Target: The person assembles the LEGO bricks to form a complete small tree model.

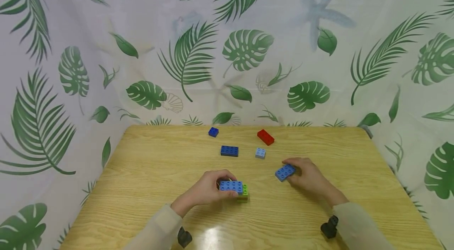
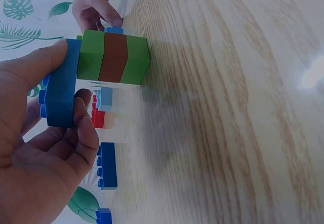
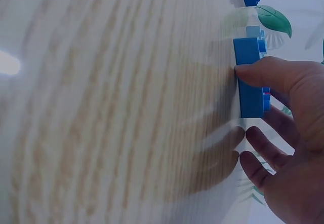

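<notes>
My left hand (image 1: 221,187) grips a blue brick (image 1: 230,186) between thumb and fingers. The brick sits on top of a small green-brown-green stack (image 2: 114,57), which stands on the wooden table (image 1: 149,171) and shows as green (image 1: 244,194) from the head view. My right hand (image 1: 297,172) pinches another blue brick (image 1: 285,172) that lies on the table a little to the right. In the right wrist view my thumb presses the edge of this brick (image 3: 250,79), and my other fingers curl below it.
Farther back on the table lie a dark blue long brick (image 1: 229,150), a light blue small brick (image 1: 260,153), a red brick (image 1: 265,137) and a small dark blue brick (image 1: 213,132). A leaf-print curtain (image 1: 248,45) surrounds the table.
</notes>
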Demonstrator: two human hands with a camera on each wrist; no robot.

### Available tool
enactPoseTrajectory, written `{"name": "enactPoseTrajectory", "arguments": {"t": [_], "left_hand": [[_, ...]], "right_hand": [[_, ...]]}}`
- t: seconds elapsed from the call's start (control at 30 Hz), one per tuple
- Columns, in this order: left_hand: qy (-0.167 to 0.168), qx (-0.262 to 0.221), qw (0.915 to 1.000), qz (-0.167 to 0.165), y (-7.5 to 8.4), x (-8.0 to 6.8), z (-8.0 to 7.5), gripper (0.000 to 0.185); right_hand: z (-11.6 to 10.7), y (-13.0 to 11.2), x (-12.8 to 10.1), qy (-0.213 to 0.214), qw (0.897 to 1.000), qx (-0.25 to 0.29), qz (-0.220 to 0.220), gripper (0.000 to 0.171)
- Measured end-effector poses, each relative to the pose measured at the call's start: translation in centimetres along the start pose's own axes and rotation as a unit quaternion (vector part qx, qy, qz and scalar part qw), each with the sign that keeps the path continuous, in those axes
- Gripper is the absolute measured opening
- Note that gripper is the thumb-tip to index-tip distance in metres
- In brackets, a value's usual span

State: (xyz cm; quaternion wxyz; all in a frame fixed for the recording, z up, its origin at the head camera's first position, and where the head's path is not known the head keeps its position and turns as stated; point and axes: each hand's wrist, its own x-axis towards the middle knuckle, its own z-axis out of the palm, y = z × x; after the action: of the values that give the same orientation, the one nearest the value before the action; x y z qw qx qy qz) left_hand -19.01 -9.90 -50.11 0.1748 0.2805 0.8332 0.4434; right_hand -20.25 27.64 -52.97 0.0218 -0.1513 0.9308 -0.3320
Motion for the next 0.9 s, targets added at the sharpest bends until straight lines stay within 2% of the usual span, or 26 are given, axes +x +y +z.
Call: {"name": "enactPoseTrajectory", "arguments": {"t": [0.2, 0.53, 0.73, 0.9], "left_hand": [[0.001, 0.005, 1.0000, -0.002, -0.1, -0.1, 0.1, 0.031], [0.007, 0.009, 0.9999, 0.009, -0.3, -0.1, 0.3, 0.032], [0.008, 0.012, 0.9998, 0.011, -0.4, -0.1, 0.5, 0.032], [0.008, 0.015, 0.9998, 0.011, -0.6, -0.1, 0.6, 0.032]], "right_hand": [[0.2, -0.1, 0.0, 0.007, 1.000, -0.013, 0.000, 0.041], [0.6, 0.3, 0.1, 0.011, 0.999, -0.036, -0.010, 0.041], [0.6, -0.1, 0.0, -0.006, 1.000, -0.004, 0.003, 0.042], [0.6, -0.9, 0.0, -0.010, 1.000, 0.013, -0.010, 0.040]]}}
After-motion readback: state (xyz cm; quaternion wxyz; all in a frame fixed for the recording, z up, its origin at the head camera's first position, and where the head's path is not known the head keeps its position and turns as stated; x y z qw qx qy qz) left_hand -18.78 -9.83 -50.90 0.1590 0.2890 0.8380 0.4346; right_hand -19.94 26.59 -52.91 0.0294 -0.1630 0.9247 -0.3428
